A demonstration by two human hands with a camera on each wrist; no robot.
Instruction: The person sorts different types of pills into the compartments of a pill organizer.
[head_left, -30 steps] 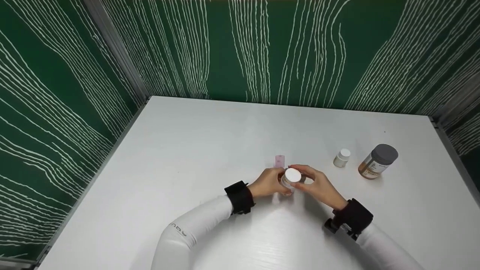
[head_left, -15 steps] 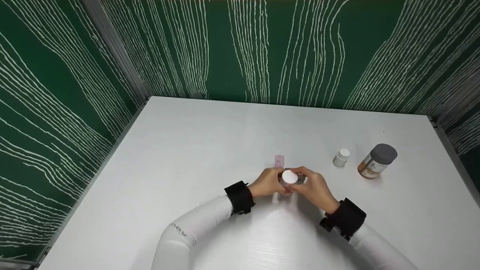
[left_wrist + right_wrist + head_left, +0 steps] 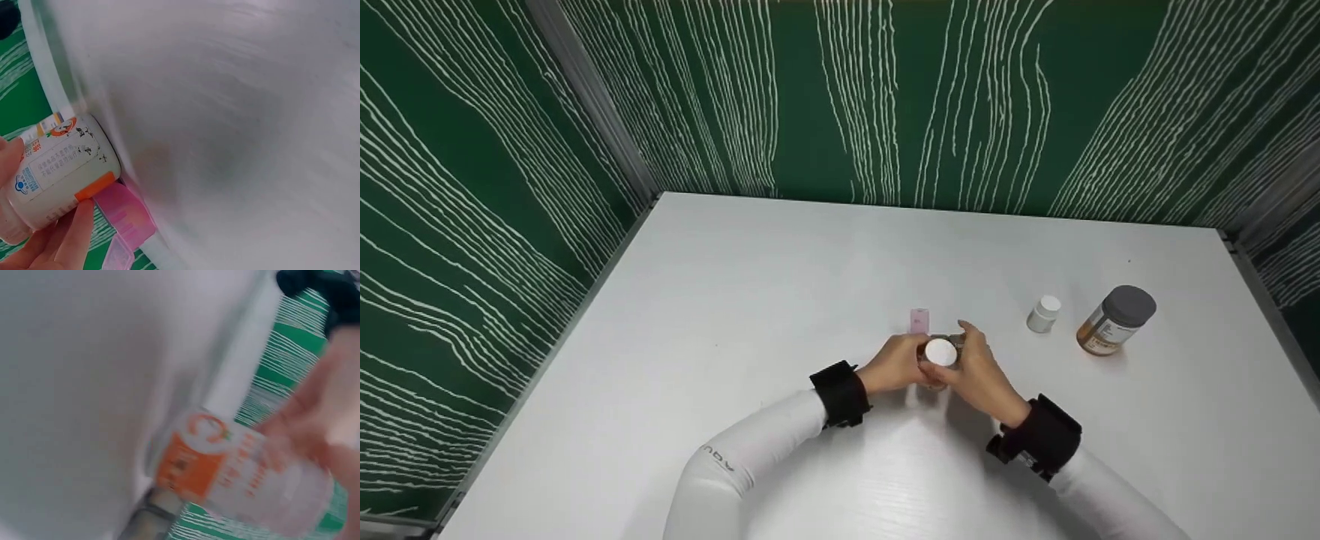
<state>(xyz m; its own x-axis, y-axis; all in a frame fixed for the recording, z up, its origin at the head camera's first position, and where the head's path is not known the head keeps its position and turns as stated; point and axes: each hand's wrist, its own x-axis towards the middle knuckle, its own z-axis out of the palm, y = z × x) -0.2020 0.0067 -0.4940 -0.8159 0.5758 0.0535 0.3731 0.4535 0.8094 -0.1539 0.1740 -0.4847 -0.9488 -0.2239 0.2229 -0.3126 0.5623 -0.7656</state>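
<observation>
A white pill bottle [image 3: 62, 169] with an orange-and-white label and a white cap [image 3: 940, 352] stands on the table. My left hand [image 3: 894, 365] grips its side; the fingers show below the bottle in the left wrist view. My right hand [image 3: 982, 379] is at the cap, its thumb against the near rim and one finger stretched out beyond it. In the right wrist view that hand [image 3: 315, 410] is blurred beside the bottle's upper end. Just behind the bottle lie a pink plastic case [image 3: 126, 216] with a lid raised and a dark-framed compartment box [image 3: 152, 517], partly hidden.
To the right stand a small white bottle [image 3: 1043, 314] and a larger jar [image 3: 1116, 320] with a dark grey lid. Green panels [image 3: 930, 105] with white wavy lines rise beyond the white tabletop [image 3: 750, 285].
My right hand has shifted a little left and turned; its fingers were about the cap and one now points away. The cap moved slightly left. My left hand keeps its grip.
</observation>
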